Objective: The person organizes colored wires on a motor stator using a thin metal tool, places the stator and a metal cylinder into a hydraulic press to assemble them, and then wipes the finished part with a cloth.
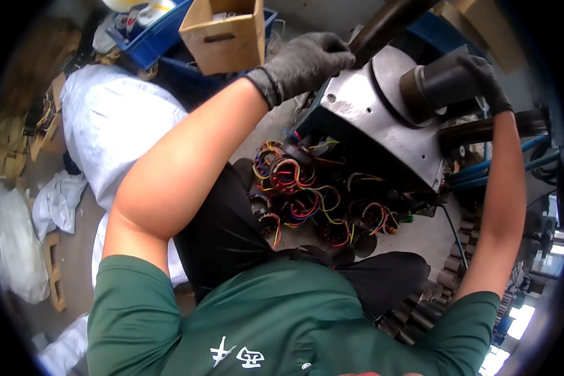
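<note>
Both hands wear dark grey knit gloves. My left hand [310,62] is stretched forward beside a dark round column [388,28], fingers curled together with their tips near it; what they hold, if anything, is hidden. My right hand [484,78] is closed over the outer end of a dark metal cylinder [446,84]. That cylinder stands on a round steel disc [395,81], which rests on the flat metal top [363,109] of a machine. A second dark column [520,127] rises beside the right forearm.
Several ring-shaped motor stators [288,175] with coloured wires lie on the floor before my legs. Metal cylinders [420,313] are stacked at the right. A cardboard box [222,37] sits over blue crates [147,37]. White sacks [113,119] stand left; blue hoses [514,164] run right.
</note>
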A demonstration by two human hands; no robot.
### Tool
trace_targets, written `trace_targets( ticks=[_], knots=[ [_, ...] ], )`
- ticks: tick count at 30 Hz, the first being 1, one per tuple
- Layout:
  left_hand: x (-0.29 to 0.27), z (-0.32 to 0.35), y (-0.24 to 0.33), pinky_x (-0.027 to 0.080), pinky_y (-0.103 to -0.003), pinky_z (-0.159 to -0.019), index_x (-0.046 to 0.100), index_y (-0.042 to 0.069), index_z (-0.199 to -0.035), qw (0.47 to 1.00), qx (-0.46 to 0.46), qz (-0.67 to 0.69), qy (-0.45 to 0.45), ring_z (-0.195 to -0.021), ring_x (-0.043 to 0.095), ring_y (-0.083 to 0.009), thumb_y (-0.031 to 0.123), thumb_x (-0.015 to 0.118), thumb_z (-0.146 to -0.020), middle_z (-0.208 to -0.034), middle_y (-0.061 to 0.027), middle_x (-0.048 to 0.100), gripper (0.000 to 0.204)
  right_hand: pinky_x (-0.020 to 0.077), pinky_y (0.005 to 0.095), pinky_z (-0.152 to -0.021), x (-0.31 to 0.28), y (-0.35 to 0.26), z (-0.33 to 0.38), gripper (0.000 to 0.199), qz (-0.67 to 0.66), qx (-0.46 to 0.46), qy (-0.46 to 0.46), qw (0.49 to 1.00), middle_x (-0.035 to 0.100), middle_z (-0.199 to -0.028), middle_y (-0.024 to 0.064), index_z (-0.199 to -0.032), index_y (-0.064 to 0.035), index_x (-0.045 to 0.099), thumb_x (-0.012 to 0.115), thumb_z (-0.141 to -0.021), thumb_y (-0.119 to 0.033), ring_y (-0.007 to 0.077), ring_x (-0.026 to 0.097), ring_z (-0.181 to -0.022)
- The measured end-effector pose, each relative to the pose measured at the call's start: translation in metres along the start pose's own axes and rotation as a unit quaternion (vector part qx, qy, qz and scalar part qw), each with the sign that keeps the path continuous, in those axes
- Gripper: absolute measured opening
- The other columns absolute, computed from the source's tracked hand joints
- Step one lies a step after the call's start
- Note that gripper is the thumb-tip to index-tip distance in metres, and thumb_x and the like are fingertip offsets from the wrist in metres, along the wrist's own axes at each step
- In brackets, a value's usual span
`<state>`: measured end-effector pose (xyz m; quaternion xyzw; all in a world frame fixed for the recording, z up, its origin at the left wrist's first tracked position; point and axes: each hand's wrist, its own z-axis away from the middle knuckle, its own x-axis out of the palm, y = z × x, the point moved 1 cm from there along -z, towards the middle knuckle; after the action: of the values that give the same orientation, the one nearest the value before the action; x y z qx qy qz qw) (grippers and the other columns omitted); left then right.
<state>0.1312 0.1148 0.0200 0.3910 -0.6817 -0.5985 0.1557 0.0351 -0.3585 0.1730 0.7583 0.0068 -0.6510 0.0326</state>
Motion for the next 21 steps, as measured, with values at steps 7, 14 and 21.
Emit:
trace_targets(
  ticks=[7, 14, 21],
  knots=[
    [-0.034, 0.02, 0.025, 0.052, -0.04, -0.095, 0.072, 0.001, -0.118, 0.999, 0.008, 0.005, 0.041, -0.104, 0.069, -0.0291, 0.035, 0.067, -0.097, -0.109, -0.0179, 0.075, 0.04, 0.0577, 0.0343, -0.095, 0.044, -0.127, 0.051, 0.032, 0.092, -0.2, 0.386, 0.896, 0.069, -0.119, 0.0083, -0.132, -0.0099, 0.067, 0.058, -0.102, -0.003, 0.0231, 0.068, -0.115],
    [-0.031, 0.022, 0.038, 0.052, -0.039, -0.091, 0.071, -0.001, -0.112, 1.0, 0.007, -0.005, 0.027, -0.099, 0.069, -0.0276, 0.03, 0.065, -0.096, -0.103, -0.0182, 0.074, 0.036, 0.0518, 0.046, -0.099, 0.283, -0.34, 0.194, 0.05, -0.284, -0.013, -0.182, 0.941, 0.066, -0.119, 0.0204, -0.125, -0.0076, 0.065, 0.079, -0.082, -0.028, 0.0375, 0.064, -0.11],
    [-0.023, 0.018, 0.02, 0.053, -0.041, -0.09, 0.069, -0.002, -0.114, 0.999, 0.019, -0.036, 0.007, -0.099, 0.07, -0.0294, 0.034, 0.067, -0.096, -0.106, -0.021, 0.074, 0.04, 0.0503, 0.0504, -0.094, 0.353, -0.401, 0.169, 0.058, -0.093, 0.084, -0.26, 0.957, 0.07, -0.109, 0.0212, -0.115, -0.0046, 0.063, 0.077, -0.079, -0.048, 0.0393, 0.066, -0.102]
  ],
)
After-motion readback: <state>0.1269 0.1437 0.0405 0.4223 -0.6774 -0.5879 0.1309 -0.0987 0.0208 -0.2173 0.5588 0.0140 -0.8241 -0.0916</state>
